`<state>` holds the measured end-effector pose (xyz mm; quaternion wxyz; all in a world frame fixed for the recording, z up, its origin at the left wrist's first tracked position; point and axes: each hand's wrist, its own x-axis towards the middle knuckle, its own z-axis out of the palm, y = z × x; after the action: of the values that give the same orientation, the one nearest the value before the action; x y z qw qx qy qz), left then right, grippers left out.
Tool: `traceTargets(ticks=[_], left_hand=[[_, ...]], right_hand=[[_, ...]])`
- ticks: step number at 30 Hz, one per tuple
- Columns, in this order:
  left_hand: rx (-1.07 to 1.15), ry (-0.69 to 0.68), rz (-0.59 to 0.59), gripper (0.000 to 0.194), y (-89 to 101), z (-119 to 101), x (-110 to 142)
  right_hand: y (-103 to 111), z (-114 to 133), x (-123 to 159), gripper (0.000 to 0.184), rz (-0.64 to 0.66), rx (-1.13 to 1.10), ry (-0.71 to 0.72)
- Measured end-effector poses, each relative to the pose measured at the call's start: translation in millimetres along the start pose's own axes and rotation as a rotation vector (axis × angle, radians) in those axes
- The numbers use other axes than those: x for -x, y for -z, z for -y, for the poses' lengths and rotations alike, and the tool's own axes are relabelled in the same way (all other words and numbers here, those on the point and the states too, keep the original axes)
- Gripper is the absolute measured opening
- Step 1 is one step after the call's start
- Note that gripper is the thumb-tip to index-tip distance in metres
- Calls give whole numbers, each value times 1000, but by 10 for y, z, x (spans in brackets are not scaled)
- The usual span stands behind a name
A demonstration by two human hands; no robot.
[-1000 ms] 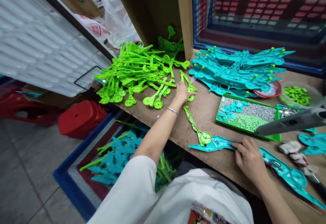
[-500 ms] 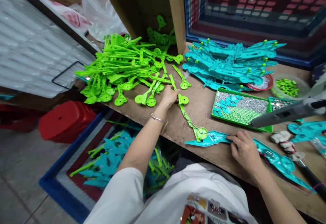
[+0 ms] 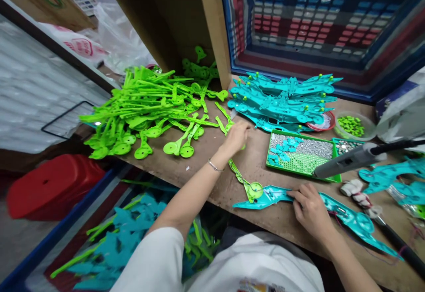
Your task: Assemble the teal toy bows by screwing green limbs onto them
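My left hand (image 3: 236,138) hovers low over the bench beside loose green plastic arms. Its fingers are bent together, and what they hold, if anything, is hidden. Part of a round green end (image 3: 243,147) peeks out beneath it. My right hand (image 3: 309,205) grips the middle of a long teal plastic shell (image 3: 270,196), its hollow side facing up. Over the shell's left end lies a green plastic arm (image 3: 255,190) with a round end and a thin wire along it. Wires also trail from the shell's right half.
Green arms (image 3: 142,110) are heaped at left, teal shells (image 3: 282,101) stacked behind. A green tray (image 3: 270,164) holds small metal parts and teal pieces. A grey tool (image 3: 348,161) juts over it. A bowl (image 3: 368,132) of green bits and a black-handled tool (image 3: 398,239) are at right.
My left hand has moved right, away from the loose green arms at the pile's edge. My right hand stays on the teal shell. The whole view has shifted.
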<state>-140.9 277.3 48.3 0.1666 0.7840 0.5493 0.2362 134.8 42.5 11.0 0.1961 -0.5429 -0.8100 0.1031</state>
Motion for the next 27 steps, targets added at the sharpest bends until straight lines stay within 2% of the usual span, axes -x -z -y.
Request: traceTargets(ticks=[3,6,9,11,14,16,18,20,24,25,27], left_hand=[[-69,-18,57,25,-140,-187,-189],[-187,135,-3,30,-147,-211,-357],[-297,350,-79,37,-40,-52,-560],[-333,430,-68,38,44,98,-697],[-353,453,-14,41,152,266,-829],[-363,443,21,44,223,310,-822],[-374,419,55,43,308,311,-709],[-380,391,86,39,413,300,-488],[-349,375,129,34,659,331,189],[-287,378,140,34,708,348,384],[100,398,141,40,759,364,783]], right_hand=[[-31,-12,23,30,-18,-7,2],[-62,-29,38,29,-46,-7,7],[-79,-44,40,28,-63,-19,19],[-79,-48,36,28,-73,-27,28],[-68,-44,25,27,-81,-30,41],[-53,-36,14,27,-76,-21,44],[-28,-27,1,26,-62,-6,39],[7,-21,-12,25,-46,13,34],[64,-22,-38,25,-28,39,48],[70,-25,-42,25,-28,40,53],[71,-32,-43,25,-36,35,59]])
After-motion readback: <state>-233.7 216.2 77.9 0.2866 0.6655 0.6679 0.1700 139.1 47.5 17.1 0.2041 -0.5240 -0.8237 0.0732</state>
